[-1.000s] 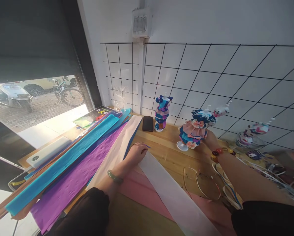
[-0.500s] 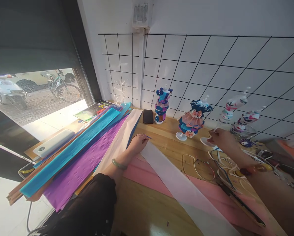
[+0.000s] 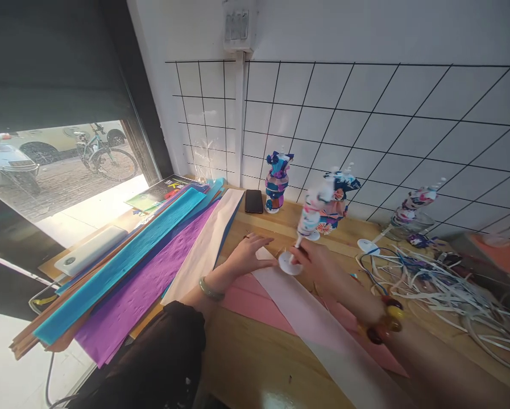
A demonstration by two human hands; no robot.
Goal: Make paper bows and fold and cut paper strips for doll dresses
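Note:
My right hand (image 3: 316,262) grips the thin stem of a miniature dress form (image 3: 311,213), whose pale, patterned body is blurred by motion. Its round white base (image 3: 290,264) hangs over the worktop near my left hand (image 3: 252,255). That hand is open, thumb and fingers apart, above the end of a long white paper strip (image 3: 299,307). Under the strip lies pink paper (image 3: 255,302). Behind the held form, a second dress form (image 3: 338,207) wears ruffled peach and blue paper and is partly covered. A third form (image 3: 279,182) in blue and purple stands left of it.
Long sheets of blue (image 3: 122,264), purple (image 3: 152,289) and cream paper (image 3: 206,241) lie at left. A black phone (image 3: 253,201) rests near the wall. At right are another dress form (image 3: 417,204) and a tangle of cords (image 3: 442,289).
My right hand has lifted the pale dress form from the right and carried it left, towards my left hand. My left hand's pinched fingers have spread apart. The view has shifted slightly.

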